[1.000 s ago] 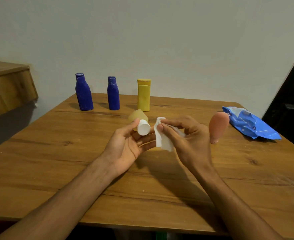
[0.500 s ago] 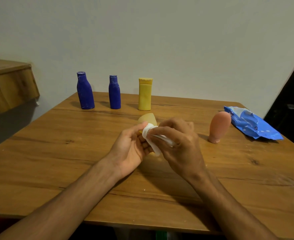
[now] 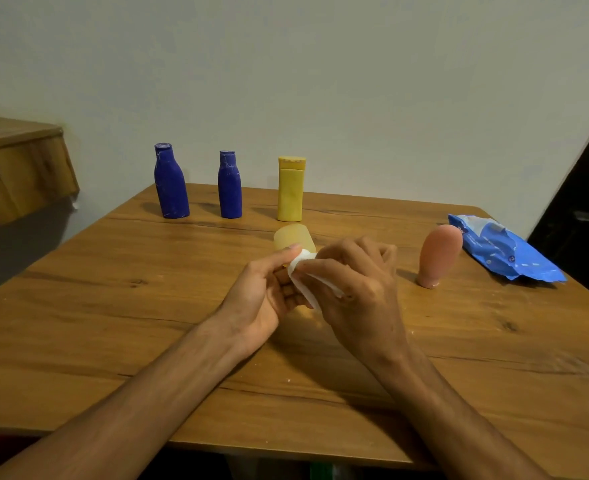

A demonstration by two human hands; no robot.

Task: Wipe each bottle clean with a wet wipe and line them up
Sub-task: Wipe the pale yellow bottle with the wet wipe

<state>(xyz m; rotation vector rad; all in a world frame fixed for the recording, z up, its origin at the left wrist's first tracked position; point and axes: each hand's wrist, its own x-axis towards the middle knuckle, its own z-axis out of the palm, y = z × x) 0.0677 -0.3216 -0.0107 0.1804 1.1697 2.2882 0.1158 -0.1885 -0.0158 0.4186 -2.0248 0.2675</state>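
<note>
The pale yellow bottle [image 3: 294,238] lies tilted in the left hand [image 3: 261,303]. Its rounded base points away from the person and pokes out just past the fingertips, while its cap end is hidden under the white wet wipe [image 3: 302,276]. The plastic looks translucent and matte, and no label shows. The left fingers [image 3: 287,289] curl beneath the bottle and the thumb lies along its top with the tip touching the wipe, so this hand grasps the bottle.

The right hand [image 3: 355,285] is clenched on the wet wipe. Its curled fingers press the crumpled cloth against the near end of the bottle, and a strip of wipe trails down between the two palms. Both hands are over the wooden table [image 3: 113,306]; whether they rest on it cannot be told.

Well beyond the fingertips, three bottles stand upright in a row near the table's far edge. From the left these are a taller dark blue bottle [image 3: 170,183], a shorter dark blue bottle [image 3: 230,187], both with pale scuffs, and an opaque yellow flip-cap bottle [image 3: 290,190] just behind the held bottle's base.

To the right of the right knuckles, a peach-pink bottle [image 3: 438,256] stands on its cap, leaning a little. A crumpled blue wet wipe pack [image 3: 507,254] lies just past it. Far left of the left wrist, a wooden ledge [image 3: 16,171] juts from the wall [image 3: 355,81].
</note>
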